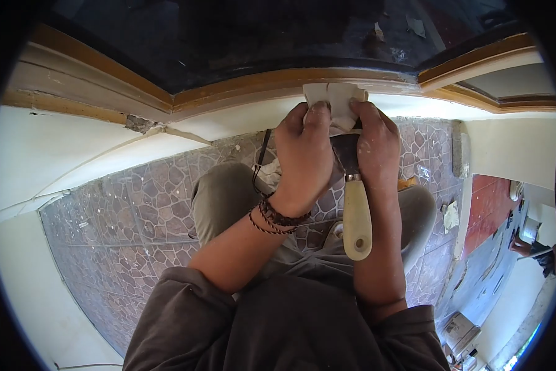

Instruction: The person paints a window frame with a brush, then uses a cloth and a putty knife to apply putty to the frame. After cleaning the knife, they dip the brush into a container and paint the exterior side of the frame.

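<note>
A creased off-white sheet (335, 102), paper or sandpaper by its look, is stretched between my two hands just in front of the window's wooden sill. My left hand (305, 145) pinches its left part, thumb on the near face. The right end is pinched by my right hand (377, 139). Between my hands a putty knife (357, 216) points its cream handle down toward me, with its dark blade up against my right fingers. Those fingers partly hide the blade, and how the knife is held I cannot tell.
A wooden window frame (247, 86) with dark glass (228, 37) runs across the top. Below it is a white wall (216, 127) with a chipped patch at left. Stone-patterned tiles (129, 216) cover the floor, with a paper scrap (451, 216) at right.
</note>
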The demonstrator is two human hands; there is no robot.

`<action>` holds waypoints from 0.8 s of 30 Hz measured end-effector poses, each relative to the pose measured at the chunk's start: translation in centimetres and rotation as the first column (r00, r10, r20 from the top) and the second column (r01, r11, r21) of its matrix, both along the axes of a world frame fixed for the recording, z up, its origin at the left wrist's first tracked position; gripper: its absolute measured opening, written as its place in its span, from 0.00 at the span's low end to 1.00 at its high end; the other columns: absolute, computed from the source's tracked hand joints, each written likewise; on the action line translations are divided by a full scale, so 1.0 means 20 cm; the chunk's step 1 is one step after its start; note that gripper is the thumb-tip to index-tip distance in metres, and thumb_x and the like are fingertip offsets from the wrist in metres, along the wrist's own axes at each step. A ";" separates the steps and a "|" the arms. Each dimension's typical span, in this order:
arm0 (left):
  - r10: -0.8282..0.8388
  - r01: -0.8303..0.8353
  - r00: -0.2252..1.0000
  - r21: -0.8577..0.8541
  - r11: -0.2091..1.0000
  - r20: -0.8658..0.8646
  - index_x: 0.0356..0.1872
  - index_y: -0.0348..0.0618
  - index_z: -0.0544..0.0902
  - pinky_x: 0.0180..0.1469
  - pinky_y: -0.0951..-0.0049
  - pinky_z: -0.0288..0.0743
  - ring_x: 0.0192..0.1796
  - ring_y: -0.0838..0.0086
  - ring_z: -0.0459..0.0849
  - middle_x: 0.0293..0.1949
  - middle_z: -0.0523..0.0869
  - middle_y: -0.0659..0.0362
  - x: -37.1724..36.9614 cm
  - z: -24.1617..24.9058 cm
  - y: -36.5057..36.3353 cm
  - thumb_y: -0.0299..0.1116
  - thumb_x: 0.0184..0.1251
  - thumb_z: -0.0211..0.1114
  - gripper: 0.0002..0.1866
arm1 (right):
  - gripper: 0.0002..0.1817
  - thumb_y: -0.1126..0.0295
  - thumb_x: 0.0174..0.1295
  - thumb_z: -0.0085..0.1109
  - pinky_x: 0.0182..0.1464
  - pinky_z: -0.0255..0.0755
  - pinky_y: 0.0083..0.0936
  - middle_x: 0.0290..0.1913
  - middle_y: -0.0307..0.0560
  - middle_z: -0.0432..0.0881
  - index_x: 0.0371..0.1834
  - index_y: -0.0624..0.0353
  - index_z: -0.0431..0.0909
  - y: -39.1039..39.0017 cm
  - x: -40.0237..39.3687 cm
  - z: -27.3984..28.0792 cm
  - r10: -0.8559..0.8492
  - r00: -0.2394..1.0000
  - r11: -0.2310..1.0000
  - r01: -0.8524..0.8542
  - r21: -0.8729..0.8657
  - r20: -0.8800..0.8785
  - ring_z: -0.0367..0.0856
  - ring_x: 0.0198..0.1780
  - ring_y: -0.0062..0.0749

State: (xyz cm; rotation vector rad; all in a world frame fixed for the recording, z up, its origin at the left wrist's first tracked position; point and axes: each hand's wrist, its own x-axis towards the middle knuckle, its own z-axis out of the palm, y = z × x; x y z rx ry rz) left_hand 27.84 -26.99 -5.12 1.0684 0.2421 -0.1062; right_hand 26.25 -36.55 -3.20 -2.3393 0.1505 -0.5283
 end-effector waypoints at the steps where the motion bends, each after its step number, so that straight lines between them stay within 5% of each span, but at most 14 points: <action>1: -0.001 0.001 1.000 -0.001 1.000 -0.003 0.31 0.28 0.79 0.35 0.75 0.70 0.30 0.80 0.75 0.25 0.81 0.59 0.00 0.00 0.01 0.33 0.67 0.55 0.15 | 0.12 0.78 0.56 0.49 0.42 0.75 0.36 0.35 0.61 0.82 0.42 0.63 0.79 0.01 0.00 -0.01 -0.006 1.000 1.000 0.006 -0.028 -0.006 0.83 0.39 0.55; 6: -0.010 -0.024 0.992 -0.259 0.966 -0.128 0.32 0.29 0.80 0.35 0.78 0.69 0.30 0.82 0.74 0.29 0.80 0.62 0.11 0.04 0.04 0.31 0.66 0.55 0.12 | 0.12 0.76 0.57 0.49 0.42 0.75 0.38 0.36 0.61 0.82 0.41 0.62 0.79 0.03 0.13 -0.06 -0.011 0.999 0.992 0.016 -0.128 0.038 0.82 0.40 0.56; 8: -0.004 -0.023 0.994 -0.243 0.970 -0.108 0.32 0.29 0.80 0.34 0.77 0.69 0.30 0.82 0.73 0.28 0.80 0.62 0.13 0.01 0.03 0.30 0.65 0.55 0.12 | 0.11 0.76 0.57 0.48 0.43 0.75 0.39 0.36 0.62 0.83 0.41 0.61 0.80 0.03 0.14 -0.06 -0.005 0.999 0.989 0.013 -0.146 0.054 0.82 0.40 0.56; 10: 0.002 -0.022 0.996 -0.230 0.973 -0.086 0.31 0.29 0.80 0.34 0.77 0.69 0.30 0.82 0.73 0.27 0.80 0.61 0.16 -0.02 0.01 0.30 0.65 0.55 0.12 | 0.17 0.76 0.59 0.44 0.49 0.73 0.40 0.41 0.60 0.83 0.48 0.57 0.79 0.04 0.14 -0.01 -0.099 0.989 0.987 0.083 -0.140 -0.107 0.81 0.47 0.56; 15: -0.015 0.012 0.999 -0.063 0.998 -0.039 0.28 0.30 0.80 0.33 0.74 0.68 0.29 0.81 0.72 0.24 0.79 0.60 0.17 -0.03 -0.03 0.30 0.62 0.55 0.12 | 0.12 0.76 0.58 0.47 0.45 0.75 0.39 0.37 0.61 0.83 0.41 0.62 0.80 -0.02 0.15 -0.03 -0.110 0.993 0.977 0.098 -0.187 -0.051 0.82 0.42 0.56; 24: -0.026 0.004 0.996 -0.253 0.968 -0.083 0.32 0.28 0.80 0.37 0.75 0.72 0.31 0.79 0.76 0.29 0.81 0.58 0.17 0.00 0.00 0.27 0.63 0.53 0.11 | 0.14 0.77 0.57 0.46 0.45 0.75 0.40 0.38 0.61 0.83 0.43 0.62 0.80 -0.02 0.17 -0.05 -0.046 0.998 0.977 0.037 -0.208 -0.042 0.82 0.43 0.57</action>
